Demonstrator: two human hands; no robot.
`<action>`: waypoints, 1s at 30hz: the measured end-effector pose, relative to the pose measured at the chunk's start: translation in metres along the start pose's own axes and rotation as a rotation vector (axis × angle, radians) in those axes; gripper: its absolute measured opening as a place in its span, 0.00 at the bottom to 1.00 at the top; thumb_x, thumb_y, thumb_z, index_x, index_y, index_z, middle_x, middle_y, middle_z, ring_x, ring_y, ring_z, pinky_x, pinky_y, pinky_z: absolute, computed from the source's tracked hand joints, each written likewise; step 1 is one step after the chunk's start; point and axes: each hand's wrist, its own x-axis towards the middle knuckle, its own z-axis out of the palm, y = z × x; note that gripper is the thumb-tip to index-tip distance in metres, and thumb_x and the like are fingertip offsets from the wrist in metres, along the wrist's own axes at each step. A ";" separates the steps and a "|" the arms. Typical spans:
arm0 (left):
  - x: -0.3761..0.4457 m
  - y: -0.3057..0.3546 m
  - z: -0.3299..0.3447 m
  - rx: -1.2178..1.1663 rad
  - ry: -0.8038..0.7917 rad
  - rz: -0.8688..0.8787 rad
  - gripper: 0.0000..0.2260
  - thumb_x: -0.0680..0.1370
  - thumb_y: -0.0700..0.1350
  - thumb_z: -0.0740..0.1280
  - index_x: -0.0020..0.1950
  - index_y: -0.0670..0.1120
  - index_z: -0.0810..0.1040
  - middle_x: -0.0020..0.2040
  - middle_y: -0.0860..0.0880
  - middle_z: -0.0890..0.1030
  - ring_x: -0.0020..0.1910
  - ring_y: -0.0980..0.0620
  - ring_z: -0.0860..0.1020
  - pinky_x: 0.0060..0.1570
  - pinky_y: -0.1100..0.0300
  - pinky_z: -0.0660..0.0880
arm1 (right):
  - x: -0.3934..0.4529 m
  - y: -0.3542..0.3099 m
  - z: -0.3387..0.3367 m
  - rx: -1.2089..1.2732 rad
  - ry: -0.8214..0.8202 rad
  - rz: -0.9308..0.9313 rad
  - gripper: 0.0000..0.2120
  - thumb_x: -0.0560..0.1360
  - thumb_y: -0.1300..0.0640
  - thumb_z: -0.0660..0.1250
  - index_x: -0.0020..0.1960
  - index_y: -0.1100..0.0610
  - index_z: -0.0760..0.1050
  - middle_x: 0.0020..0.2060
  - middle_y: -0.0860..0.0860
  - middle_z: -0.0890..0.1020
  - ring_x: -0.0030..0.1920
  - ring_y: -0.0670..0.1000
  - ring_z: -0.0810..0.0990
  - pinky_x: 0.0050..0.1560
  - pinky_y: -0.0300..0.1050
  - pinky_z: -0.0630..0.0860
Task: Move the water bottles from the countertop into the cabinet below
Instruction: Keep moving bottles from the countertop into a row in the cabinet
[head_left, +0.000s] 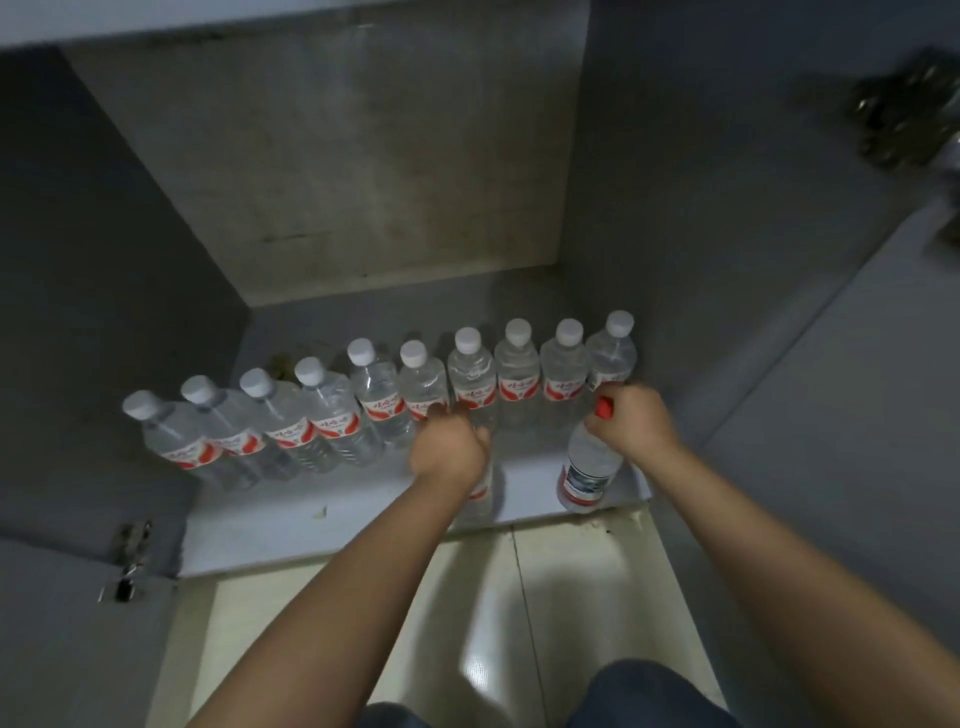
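White-capped water bottles (470, 371), ten in a row, already stand on the cabinet floor (332, 530). The left hand (451, 451) grips another bottle (480, 499) by its top; the right hand (631, 423) clamps a red-capped bottle (587, 475) at the front edge. Countertop unseen; remainder unknown.

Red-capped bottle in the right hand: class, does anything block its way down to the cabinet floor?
Nothing visible does. The right hand holds the red-capped bottle at the cabinet floor's front edge, in front of the white-capped row, with bare floor around it.
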 end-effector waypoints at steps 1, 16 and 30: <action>-0.002 -0.002 0.001 0.031 0.003 0.017 0.18 0.79 0.50 0.58 0.63 0.40 0.68 0.61 0.37 0.73 0.59 0.38 0.73 0.53 0.50 0.72 | 0.002 0.001 -0.002 -0.031 -0.020 -0.036 0.08 0.71 0.60 0.68 0.45 0.66 0.78 0.50 0.65 0.79 0.50 0.61 0.78 0.44 0.46 0.71; 0.012 -0.017 -0.003 0.115 -0.082 0.535 0.26 0.81 0.42 0.55 0.75 0.39 0.47 0.77 0.40 0.48 0.77 0.43 0.44 0.75 0.53 0.44 | -0.009 0.001 -0.011 -0.461 -0.098 -0.181 0.18 0.77 0.49 0.61 0.59 0.62 0.73 0.56 0.61 0.78 0.56 0.60 0.78 0.52 0.50 0.76; 0.001 -0.020 -0.007 0.145 -0.068 0.478 0.28 0.81 0.47 0.53 0.75 0.39 0.44 0.77 0.39 0.44 0.76 0.42 0.42 0.75 0.52 0.42 | -0.015 0.001 -0.006 -0.442 -0.194 -0.331 0.19 0.75 0.61 0.63 0.65 0.56 0.70 0.61 0.57 0.73 0.61 0.59 0.73 0.59 0.51 0.75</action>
